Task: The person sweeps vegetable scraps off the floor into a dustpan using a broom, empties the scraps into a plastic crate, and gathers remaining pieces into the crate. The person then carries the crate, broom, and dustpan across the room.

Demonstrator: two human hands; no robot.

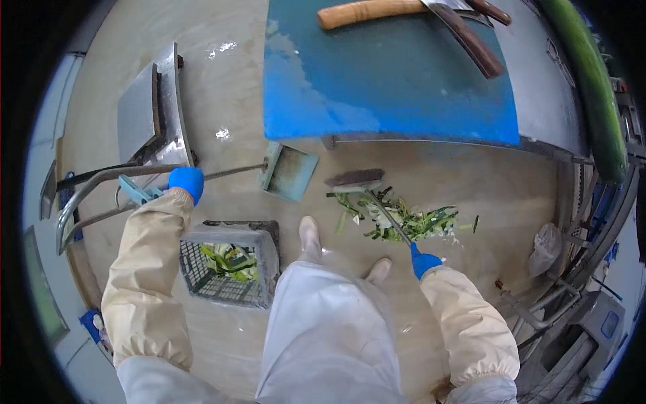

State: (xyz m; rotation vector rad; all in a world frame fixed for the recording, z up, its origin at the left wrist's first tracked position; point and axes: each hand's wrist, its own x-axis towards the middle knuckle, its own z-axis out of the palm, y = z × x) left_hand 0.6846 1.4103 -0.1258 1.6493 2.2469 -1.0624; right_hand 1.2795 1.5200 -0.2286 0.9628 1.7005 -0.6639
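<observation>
My left hand (pixel 186 184), in a blue glove, is closed near the handle of a long-handled dustpan (pixel 289 172); the pan lies on the floor at the edge of a blue-topped table. In a matching glove, my right hand (pixel 424 261) grips the stick of a broom (pixel 354 179). The broom's bristles touch the upper left of a pile of green vegetable scraps (pixel 420 222) on the floor. Below my left hand sits a grey crate (pixel 268 259) lined with a clear bag, with green leaves (pixel 230 262) inside.
On the blue tabletop (pixel 390 101) lie knives with wooden handles (pixel 370 11). A long green gourd (pixel 592 87) is at the right. A metal cart (pixel 138 111) stands at the upper left. Metal pipes and a plastic bag (pixel 545 249) are at the right.
</observation>
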